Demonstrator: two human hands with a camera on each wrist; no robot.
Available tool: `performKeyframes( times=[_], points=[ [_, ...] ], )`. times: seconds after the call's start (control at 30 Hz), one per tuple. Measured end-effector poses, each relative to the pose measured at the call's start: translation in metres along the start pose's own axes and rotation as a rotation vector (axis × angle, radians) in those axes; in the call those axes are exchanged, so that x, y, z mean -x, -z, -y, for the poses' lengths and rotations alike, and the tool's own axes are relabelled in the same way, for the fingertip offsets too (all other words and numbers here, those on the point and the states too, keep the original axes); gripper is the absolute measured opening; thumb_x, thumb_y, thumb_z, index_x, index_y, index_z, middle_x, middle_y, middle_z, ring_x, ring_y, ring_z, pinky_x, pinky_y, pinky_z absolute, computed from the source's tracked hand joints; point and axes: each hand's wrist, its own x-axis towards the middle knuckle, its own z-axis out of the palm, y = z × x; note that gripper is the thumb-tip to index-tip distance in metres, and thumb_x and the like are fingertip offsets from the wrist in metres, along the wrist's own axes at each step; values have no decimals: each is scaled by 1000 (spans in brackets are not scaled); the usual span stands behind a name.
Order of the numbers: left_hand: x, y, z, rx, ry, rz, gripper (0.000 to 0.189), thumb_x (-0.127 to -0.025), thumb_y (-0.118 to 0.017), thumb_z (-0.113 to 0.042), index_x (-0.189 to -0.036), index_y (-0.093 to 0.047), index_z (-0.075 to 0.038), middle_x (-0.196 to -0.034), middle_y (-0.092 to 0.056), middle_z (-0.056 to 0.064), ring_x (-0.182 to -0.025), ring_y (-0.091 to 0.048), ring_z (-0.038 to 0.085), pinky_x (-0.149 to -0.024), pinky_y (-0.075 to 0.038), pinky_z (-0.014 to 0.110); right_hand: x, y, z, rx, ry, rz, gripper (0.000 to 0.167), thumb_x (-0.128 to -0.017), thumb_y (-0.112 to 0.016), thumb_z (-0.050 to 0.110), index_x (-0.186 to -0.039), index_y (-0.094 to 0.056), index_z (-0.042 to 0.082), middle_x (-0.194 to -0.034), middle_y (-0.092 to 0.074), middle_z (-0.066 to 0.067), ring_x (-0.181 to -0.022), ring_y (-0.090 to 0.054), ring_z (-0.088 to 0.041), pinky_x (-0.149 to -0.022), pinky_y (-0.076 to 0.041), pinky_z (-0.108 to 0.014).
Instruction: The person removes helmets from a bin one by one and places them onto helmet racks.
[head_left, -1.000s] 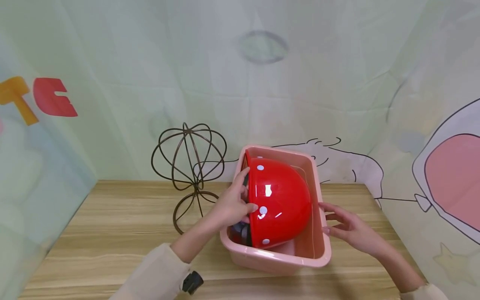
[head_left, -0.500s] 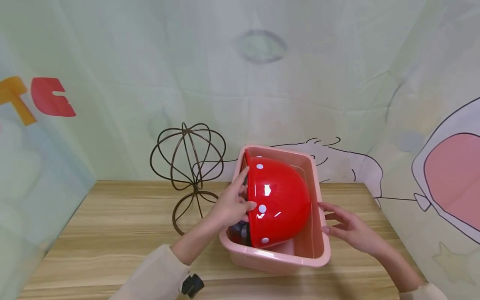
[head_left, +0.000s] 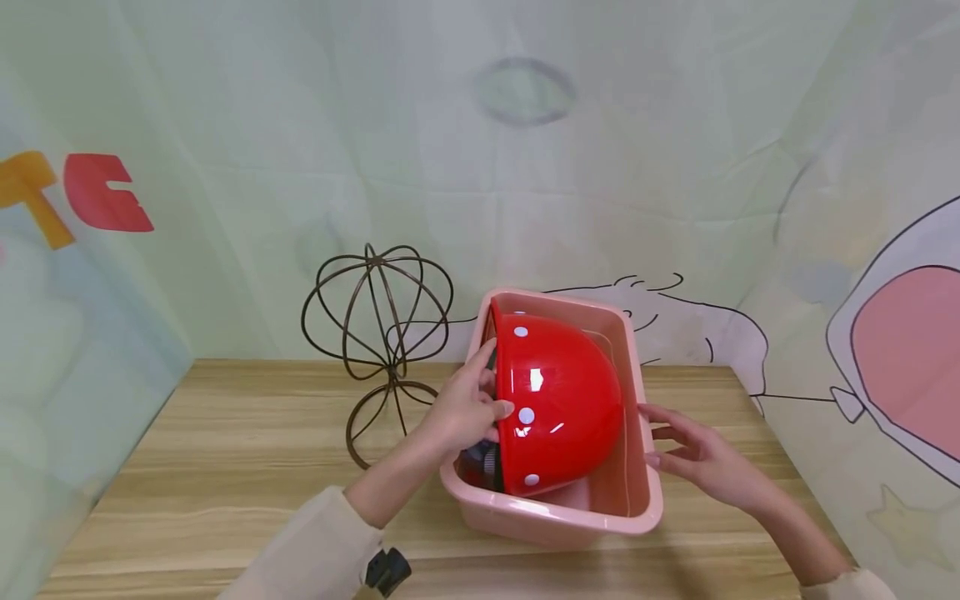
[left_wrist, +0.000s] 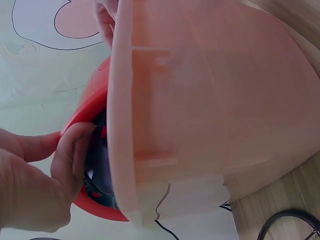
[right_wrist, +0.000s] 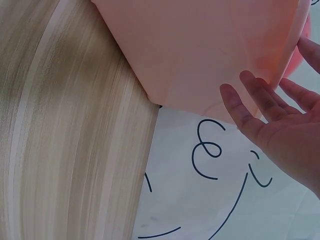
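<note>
A glossy red helmet [head_left: 562,400] with white dots lies on its side in a pink plastic bin [head_left: 555,510], its opening facing left. My left hand [head_left: 465,408] pinches the helmet's edge, thumb on the outer shell and fingers inside the opening. The left wrist view shows the dark lining [left_wrist: 99,165] behind those fingers. At the bin's right side, my right hand [head_left: 693,458] touches the rim with its fingertips. Seen from the right wrist, its fingers [right_wrist: 260,100] are spread and fairly straight along the bin's outer wall.
A dark wire stand [head_left: 390,371] with a rounded cage top stands just left of the bin. Everything rests on a wood-grain table [head_left: 247,450]. Behind it hangs a printed cloth backdrop [head_left: 637,183], with another side of it at the right.
</note>
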Motion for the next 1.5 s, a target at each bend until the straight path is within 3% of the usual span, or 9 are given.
performKeyframes(
  times=[0.3,0.6,0.83,1.27,1.5],
  points=[
    [0,0,0,20,-6,-4,81,-82,-59,8,-147,-18,-19,-104,-54,14,-81,-60,22,-59,-55,32,0,0,-2,5,29,-3,60,-86,-62,7,-138,-34,-1,-135,-37,-26,-108,-51,-25,-75,-53,-30],
    [3,8,-10,34,-5,-9,80,-84,-59,7,-147,-17,-19,-101,-55,14,-81,-61,23,-60,-55,32,-1,1,-3,3,-37,-4,61,-86,-63,11,-139,-35,4,-137,-36,-22,-110,-50,-30,-76,-53,-32],
    [12,20,-27,166,-38,-26,78,-84,-56,9,-146,-19,-22,-114,-53,15,-87,-61,27,-62,-55,35,-1,2,-3,36,-37,-14,61,-85,-64,13,-139,-36,6,-135,-38,-18,-108,-53,-23,-75,-53,-32],
    [21,40,-52,330,-100,-65,77,-86,-54,8,-146,-19,-25,-117,-53,17,-90,-61,30,-65,-55,34,0,1,-3,36,-22,-7,60,-86,-62,11,-138,-34,1,-135,-37,-24,-110,-48,-38,-75,-53,-33],
    [21,46,-58,386,-100,-107,75,-87,-52,8,-145,-21,-27,-118,-53,15,-91,-60,29,-66,-55,32,1,2,-5,47,-24,-13,61,-86,-63,12,-138,-34,0,-136,-37,-23,-110,-51,-24,-77,-53,-32]
  ],
)
